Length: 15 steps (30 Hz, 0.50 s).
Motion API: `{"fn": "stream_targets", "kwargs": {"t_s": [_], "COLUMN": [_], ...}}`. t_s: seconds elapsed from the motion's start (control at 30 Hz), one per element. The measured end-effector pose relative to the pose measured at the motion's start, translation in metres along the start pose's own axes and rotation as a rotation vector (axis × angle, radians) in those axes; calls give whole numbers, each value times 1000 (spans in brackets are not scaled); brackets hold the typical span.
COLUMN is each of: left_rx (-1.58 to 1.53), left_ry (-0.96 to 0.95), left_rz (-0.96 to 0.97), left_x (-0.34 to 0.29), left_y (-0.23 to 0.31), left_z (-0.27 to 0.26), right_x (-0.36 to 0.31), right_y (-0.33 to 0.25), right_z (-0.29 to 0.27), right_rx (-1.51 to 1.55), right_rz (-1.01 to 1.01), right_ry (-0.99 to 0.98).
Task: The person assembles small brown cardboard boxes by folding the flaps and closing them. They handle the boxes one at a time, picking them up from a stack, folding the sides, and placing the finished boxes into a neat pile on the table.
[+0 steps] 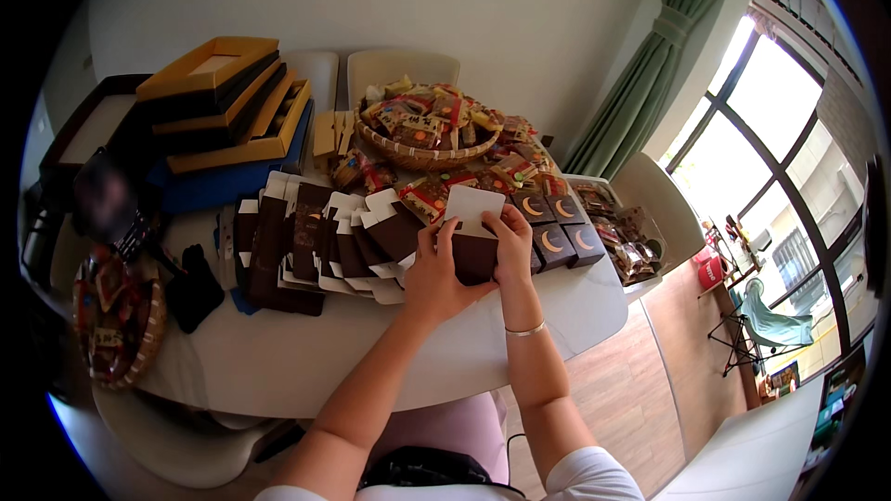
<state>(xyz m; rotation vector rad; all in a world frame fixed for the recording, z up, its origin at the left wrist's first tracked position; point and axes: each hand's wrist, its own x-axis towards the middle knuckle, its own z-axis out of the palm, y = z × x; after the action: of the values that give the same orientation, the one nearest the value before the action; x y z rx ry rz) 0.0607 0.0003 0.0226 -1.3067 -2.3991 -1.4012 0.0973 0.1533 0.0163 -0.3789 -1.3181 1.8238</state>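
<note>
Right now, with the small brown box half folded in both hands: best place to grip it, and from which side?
Grip the brown box by its two side walls, low on the dark body, as the left hand and right hand do now, coming from the near side. The white flap stands open on top and looks thin, so it likely bends; the body is probably the stiffer part.

Small dark-brown cardboard box [474, 246] with pale inner flap raised upright, open at the top. I hold it between both hands: left hand [432, 276] on its left side, right hand [513, 246] on its right, just above the white worktop [306, 353].
</note>
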Motion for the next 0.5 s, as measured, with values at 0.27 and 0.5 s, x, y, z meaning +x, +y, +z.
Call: {"fn": "stream_targets", "kwargs": {"t_s": [0.27,0.5], "left_rx": [-183,-419], "left_ry": [23,-31], "left_rz": [-8,7], "left_x": [0,0], "left_y": [1,0], "left_z": [2,2], "right_x": [-10,-7], "right_y": [-20,-24], "right_z": [6,-8], "right_rx": [133,123], "right_rz": [2,11], "right_ry": [-143,-313]}}
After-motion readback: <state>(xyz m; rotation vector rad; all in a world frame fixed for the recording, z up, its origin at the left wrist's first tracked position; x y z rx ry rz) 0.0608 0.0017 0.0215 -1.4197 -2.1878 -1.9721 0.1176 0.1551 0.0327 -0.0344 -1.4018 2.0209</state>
